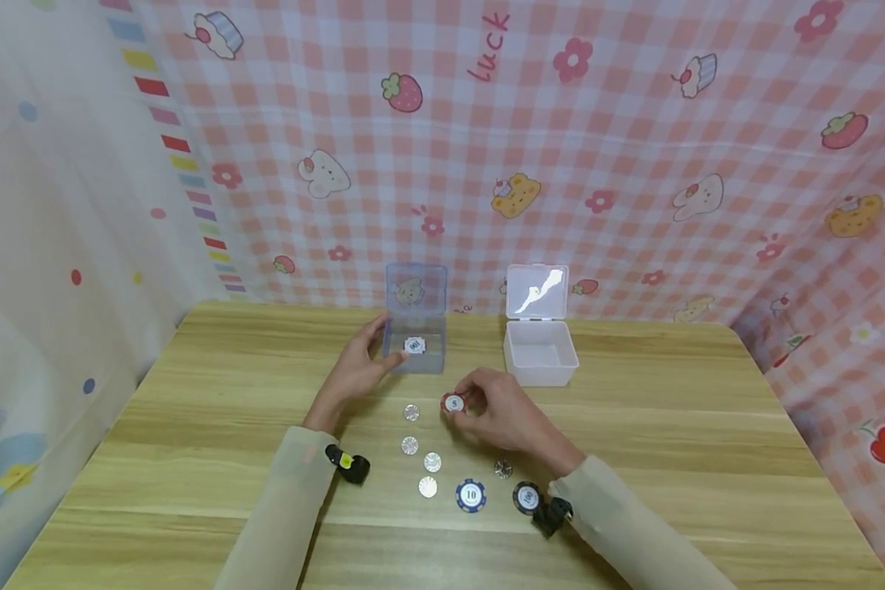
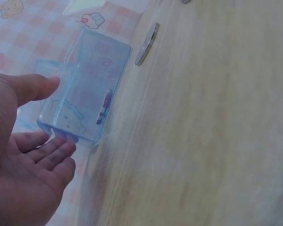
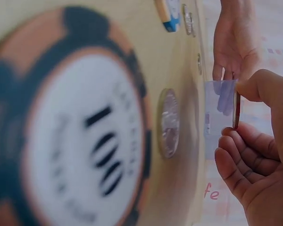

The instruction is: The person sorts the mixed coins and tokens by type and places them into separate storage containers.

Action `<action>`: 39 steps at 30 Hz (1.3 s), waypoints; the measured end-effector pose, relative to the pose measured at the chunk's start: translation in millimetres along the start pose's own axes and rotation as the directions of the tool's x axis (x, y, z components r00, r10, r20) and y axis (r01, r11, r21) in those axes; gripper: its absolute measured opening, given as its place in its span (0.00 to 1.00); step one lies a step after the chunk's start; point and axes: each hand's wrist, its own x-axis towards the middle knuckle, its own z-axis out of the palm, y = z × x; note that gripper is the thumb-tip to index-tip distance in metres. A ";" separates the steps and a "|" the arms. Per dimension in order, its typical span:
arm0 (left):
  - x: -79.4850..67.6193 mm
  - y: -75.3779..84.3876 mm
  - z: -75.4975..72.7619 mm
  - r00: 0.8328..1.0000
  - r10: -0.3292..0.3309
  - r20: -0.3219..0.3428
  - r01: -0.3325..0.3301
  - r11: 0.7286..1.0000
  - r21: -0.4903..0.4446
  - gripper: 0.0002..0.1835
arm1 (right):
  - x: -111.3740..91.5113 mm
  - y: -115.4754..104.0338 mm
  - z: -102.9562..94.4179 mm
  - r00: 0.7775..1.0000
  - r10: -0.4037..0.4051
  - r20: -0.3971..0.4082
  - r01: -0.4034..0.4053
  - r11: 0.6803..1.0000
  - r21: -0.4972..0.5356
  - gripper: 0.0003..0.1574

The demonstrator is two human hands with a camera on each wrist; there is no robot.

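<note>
My right hand [image 1: 503,410] pinches a red poker chip [image 1: 453,403] marked 5 between thumb and fingertips, above the table. In the right wrist view this chip [image 3: 236,110] appears edge-on. At the left side of an open, clear blue plastic box [image 1: 415,365] is my left hand [image 1: 357,365]. Its fingers touch the box's outer wall, and its thumb lies by the front left corner. In the left wrist view the fingers [image 2: 52,155] look loosely extended along the box [image 2: 85,89]. Inside that box lies a chip [image 1: 415,346] with a white centre.
A white box [image 1: 541,369] with its lid raised stands to the right. Several silver coins [image 1: 432,462], a blue chip [image 1: 471,496] marked 10 and a black chip [image 1: 527,497] marked 100 lie nearer on the wooden table [image 1: 671,459]. A patterned cloth [image 1: 450,147] hangs behind.
</note>
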 end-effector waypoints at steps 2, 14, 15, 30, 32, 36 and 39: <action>-0.3 0.6 -0.4 1.000 -0.001 0.000 0.001 1.000 -0.001 0.43 | 1.9 -1.8 -0.5 1.000 -0.004 -0.014 0.005 1.000 0.007 0.17; -1.1 -1.8 -0.6 1.000 -0.007 -0.003 0.007 1.000 -0.004 0.43 | 19.2 -10.6 -14.8 0.989 0.003 -0.151 0.005 0.999 0.053 0.14; -1.2 -2.1 -1.3 1.000 -0.008 -0.005 0.008 1.000 -0.002 0.43 | 21.4 -11.2 -15.8 0.987 0.000 -0.158 0.009 0.998 0.055 0.14; 2.2 -3.2 -3.8 1.000 0.005 -0.010 -0.005 1.000 0.029 0.43 | 50.6 -9.5 -22.7 0.977 -0.039 -0.211 0.044 0.999 0.019 0.17; 2.8 -3.5 -2.8 1.000 0.010 -0.010 -0.010 1.000 0.015 0.43 | 54.0 -9.2 -23.4 0.976 -0.042 -0.212 0.045 0.999 0.011 0.16; 2.0 -2.8 -1.5 1.000 0.012 -0.009 -0.012 1.000 0.001 0.43 | 60.4 -9.1 -23.8 0.975 -0.048 -0.216 0.047 0.999 -0.010 0.16; -0.7 3.8 -1.0 1.000 0.010 -0.002 -0.010 1.000 -0.009 0.42 | 65.0 -8.9 -24.1 0.973 -0.062 -0.221 0.059 0.998 -0.019 0.16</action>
